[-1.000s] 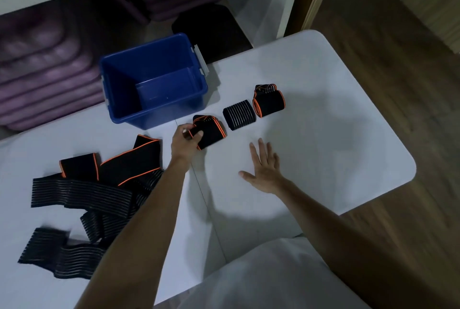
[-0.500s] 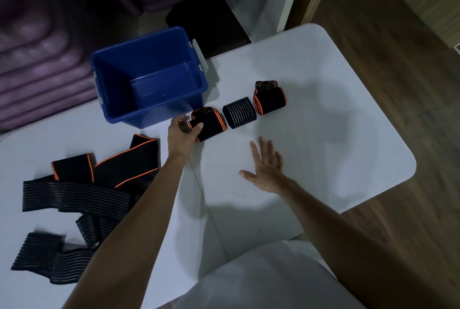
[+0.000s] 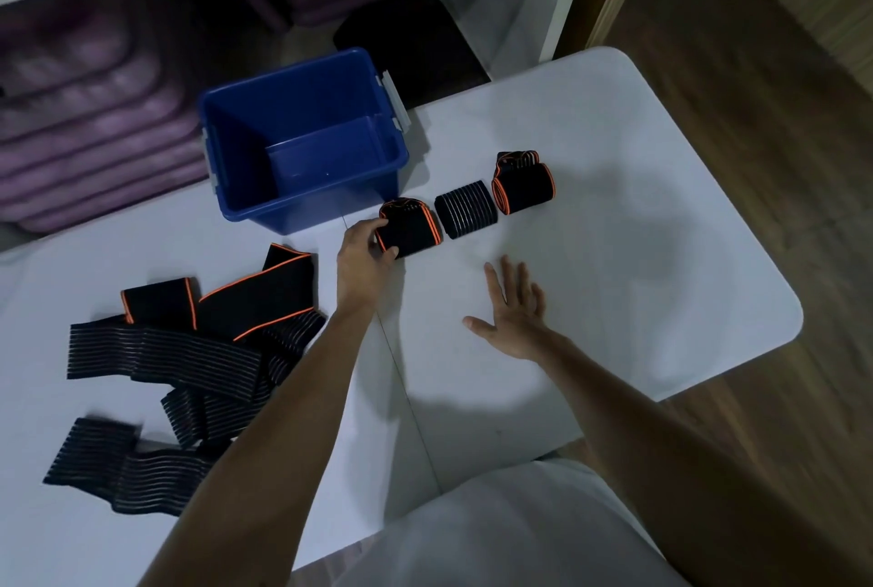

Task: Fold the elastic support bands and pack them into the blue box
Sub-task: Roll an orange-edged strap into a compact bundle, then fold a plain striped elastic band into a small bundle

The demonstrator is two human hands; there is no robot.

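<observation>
A: In the head view, the left hand pinches the near end of a folded band with orange edge, thumb on one side and fingers on the other. This band lies on the white table, just beside the front right corner of the blue box.

B: And the right hand?

A: It lies flat on the table with straight, spread fingers and holds nothing. It is near the row of folded bands but apart from them.

B: What is in this row?

A: Three pieces: the one in the left hand, then a striped folded band, then a second folded band with orange edge. The box looks empty inside. A pile of unfolded bands waits on the left part of the table.

B: So how to do this step well?

A: I think the step is to bring the folded band into the box. It is better to squeeze all layers together, because elastic likes to spring open. Lift it over the rim, put it flat against a wall of the box, and release only when it rests there.
</observation>
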